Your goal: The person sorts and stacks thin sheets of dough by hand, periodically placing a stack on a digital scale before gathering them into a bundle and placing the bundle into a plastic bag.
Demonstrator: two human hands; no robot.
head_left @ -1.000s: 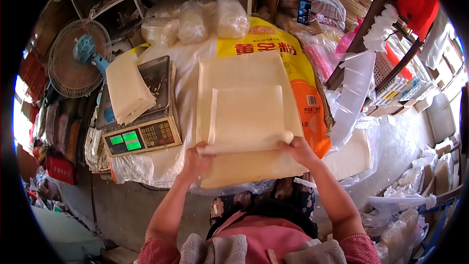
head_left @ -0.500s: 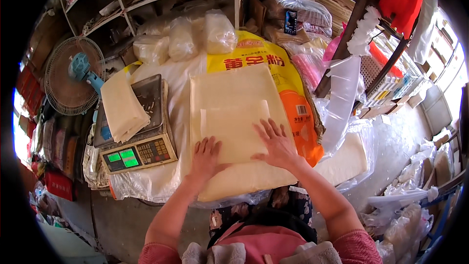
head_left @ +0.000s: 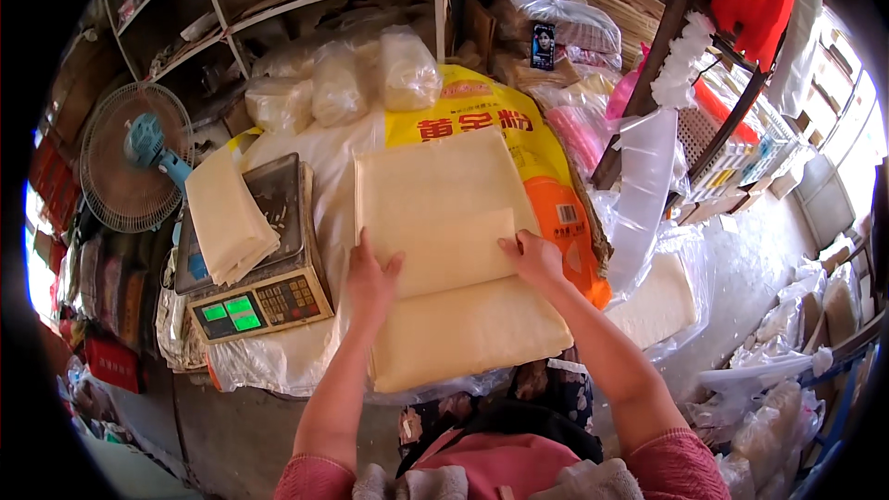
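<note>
Directly in front of me lies a flat stack of thin cream sheets [head_left: 470, 338]; I cannot tell their material. Across its middle is a folded cream sheet [head_left: 454, 245], its straight upper edge showing over the stack. My left hand [head_left: 372, 280] is at the fold's left side, thumb on top and the other fingers along the edge, partly hidden. At the right side my right hand [head_left: 537, 261] pinches the fold between thumb and bent fingers. To the left, a folded bundle of similar sheets [head_left: 228, 215] rests on a digital scale [head_left: 294, 292] with lit green displays.
A yellow and orange printed sack [head_left: 556, 213] lies under the stack. Behind stand clear plastic bags [head_left: 409, 69] and a phone [head_left: 543, 46]. A fan [head_left: 137, 156] stands at far left. More sheets in plastic [head_left: 656, 301] lie at right, beside a dark metal post [head_left: 648, 93].
My hands have gone from lying spread flat on the sheets to gripping the sides of the fold. The near part has shifted, baring more of the stack below. The view has moved slightly.
</note>
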